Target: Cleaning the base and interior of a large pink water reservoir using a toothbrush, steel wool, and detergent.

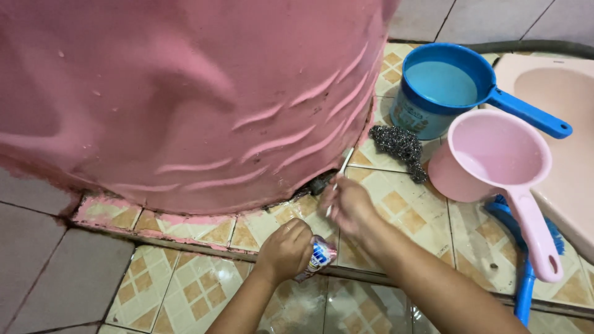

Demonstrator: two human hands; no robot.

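We look down at our two hands on a tiled floor w/ tan and cream squares (402,204). Our left hand (286,247) is curled tight around a small squeezy tube w/ blue, red and white colours (319,256); the tube pokes out of the fist on the right side and points down at the tiles. Our right hand (348,204) sits just beside it, a bit higher up, fingers pinched on a thin white stick (341,170), maybe a little brush, we can't tell for sure. The stick goes up from the hand and its top end reaches the dark, dirty gap (315,184) under the big pink plastic tub (198,99). So the stick is above the right hand, and the tube is below and left of it, the two hands nearly touching. The tub fills most of the top left and has water drops on it. To the right of the tub lies a grey metal scrub pad (401,147), well apart from both hands. Behind it stands a blue plastic dipper w/ a long handle (442,86), and next to that a pink plastic dipper w/ a long handle (498,154). A blue brush (526,272) lies partly under the pink handle, on the right.
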